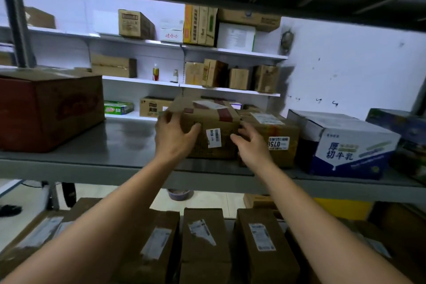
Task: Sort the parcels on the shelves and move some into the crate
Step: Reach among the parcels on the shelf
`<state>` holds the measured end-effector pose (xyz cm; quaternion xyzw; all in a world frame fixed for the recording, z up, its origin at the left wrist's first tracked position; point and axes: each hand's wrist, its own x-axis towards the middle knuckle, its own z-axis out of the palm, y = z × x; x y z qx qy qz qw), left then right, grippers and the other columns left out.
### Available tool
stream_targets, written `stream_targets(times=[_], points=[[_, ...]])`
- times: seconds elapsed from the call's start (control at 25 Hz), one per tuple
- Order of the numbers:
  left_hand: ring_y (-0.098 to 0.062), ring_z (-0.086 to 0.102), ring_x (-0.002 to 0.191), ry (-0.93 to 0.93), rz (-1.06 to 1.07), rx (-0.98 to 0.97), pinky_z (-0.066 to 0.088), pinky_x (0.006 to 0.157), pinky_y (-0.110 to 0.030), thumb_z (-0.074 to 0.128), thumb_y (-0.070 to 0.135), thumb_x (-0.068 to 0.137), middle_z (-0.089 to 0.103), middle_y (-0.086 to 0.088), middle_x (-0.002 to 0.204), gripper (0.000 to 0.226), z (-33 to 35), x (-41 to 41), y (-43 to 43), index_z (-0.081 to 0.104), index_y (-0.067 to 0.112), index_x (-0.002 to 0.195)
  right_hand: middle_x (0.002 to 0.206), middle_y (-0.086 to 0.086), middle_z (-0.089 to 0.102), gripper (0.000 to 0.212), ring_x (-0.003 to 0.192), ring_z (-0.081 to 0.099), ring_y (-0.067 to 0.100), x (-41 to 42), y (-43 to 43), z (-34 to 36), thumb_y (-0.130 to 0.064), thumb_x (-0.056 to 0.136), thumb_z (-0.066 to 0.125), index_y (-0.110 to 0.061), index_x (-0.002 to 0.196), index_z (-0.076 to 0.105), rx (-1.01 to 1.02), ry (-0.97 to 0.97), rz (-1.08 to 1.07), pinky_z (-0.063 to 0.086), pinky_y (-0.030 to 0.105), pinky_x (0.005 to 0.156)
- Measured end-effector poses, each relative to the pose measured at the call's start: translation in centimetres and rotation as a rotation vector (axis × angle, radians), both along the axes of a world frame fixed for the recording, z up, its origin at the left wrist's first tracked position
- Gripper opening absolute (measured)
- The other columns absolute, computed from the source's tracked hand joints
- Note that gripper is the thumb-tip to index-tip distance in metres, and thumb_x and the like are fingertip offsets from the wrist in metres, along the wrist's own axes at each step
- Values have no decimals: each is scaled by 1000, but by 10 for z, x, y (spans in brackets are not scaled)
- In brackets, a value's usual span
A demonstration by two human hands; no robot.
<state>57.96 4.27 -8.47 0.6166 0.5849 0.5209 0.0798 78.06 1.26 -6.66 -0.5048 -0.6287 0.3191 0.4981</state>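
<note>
A brown cardboard parcel [213,122] with red tape and a white 0246 label stands on the grey metal shelf [129,143] in front of me. My left hand [174,136] grips its left front corner, fingers wrapped on the side. My right hand [252,145] reaches to its right front edge with fingers spread, between this parcel and a second brown parcel [279,138] with a 0756 label; whether it touches is unclear. No crate is clearly in view.
A large red-brown carton [50,108] stands at the shelf's left. A white-and-blue milk carton [345,143] and a dark box [405,136] stand on the right. Several labelled parcels [202,244] fill the shelf below. White wall shelves [230,53] behind hold more boxes.
</note>
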Motion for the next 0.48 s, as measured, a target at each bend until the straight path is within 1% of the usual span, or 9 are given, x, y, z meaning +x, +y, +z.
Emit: stream_targets(times=[0.04, 0.12, 0.16, 0.24, 0.32, 0.36, 0.44, 0.48], points=[[-34, 39, 138, -5, 42, 2, 42, 111, -54, 62, 61, 87, 27, -3, 153, 62, 3, -5, 10, 43, 36, 140, 150, 0, 49, 54, 135, 48, 23, -5, 6, 2, -28, 101, 57, -29, 152, 38, -4, -4, 0, 43, 41, 111], [-39, 33, 143, -45, 111, -13, 39, 112, -59, 58, 74, 81, 18, -3, 160, 79, 9, -15, 28, 36, 33, 145, 149, -1, 50, 52, 136, 48, 23, -13, 14, 3, -27, 102, 56, -28, 151, 39, 3, -31, -31, 41, 35, 105], [-41, 33, 143, -67, 138, -24, 40, 111, -60, 54, 80, 76, 17, -5, 161, 87, 10, -20, 37, 35, 31, 146, 148, -1, 51, 51, 134, 49, 22, -16, 17, 2, -28, 102, 56, -27, 150, 40, 6, -47, -59, 42, 33, 101], [-41, 40, 139, -106, 134, -64, 44, 106, -60, 54, 82, 74, 25, -10, 159, 94, 14, -32, 55, 34, 27, 148, 143, 0, 54, 51, 130, 52, 21, -23, 23, 0, -30, 101, 57, -26, 149, 40, 17, -72, -121, 42, 30, 94], [-39, 49, 131, -179, 57, -84, 49, 101, -54, 59, 77, 78, 40, -15, 151, 92, 16, -42, 70, 34, 23, 148, 132, -1, 58, 49, 121, 55, 19, -29, 32, 1, -31, 100, 58, -24, 146, 44, 50, -122, -210, 42, 29, 89], [-37, 52, 129, -217, 17, -80, 49, 100, -50, 62, 72, 81, 46, -14, 146, 88, 16, -44, 74, 35, 22, 148, 124, -2, 60, 47, 114, 58, 17, -31, 37, 2, -32, 99, 58, -23, 144, 45, 64, -157, -250, 43, 30, 87], [-33, 53, 127, -280, -46, -77, 45, 98, -43, 64, 61, 88, 53, -10, 141, 77, 15, -47, 79, 36, 22, 148, 108, -5, 61, 46, 96, 59, 11, -38, 44, 1, -34, 100, 56, -22, 142, 45, 59, -191, -293, 44, 31, 84], [-31, 53, 126, -298, -69, -79, 44, 96, -40, 64, 58, 90, 53, -9, 141, 72, 14, -47, 78, 37, 22, 147, 108, -5, 62, 47, 95, 59, 10, -40, 45, 0, -35, 100, 55, -22, 144, 44, 45, -189, -300, 45, 32, 84]])
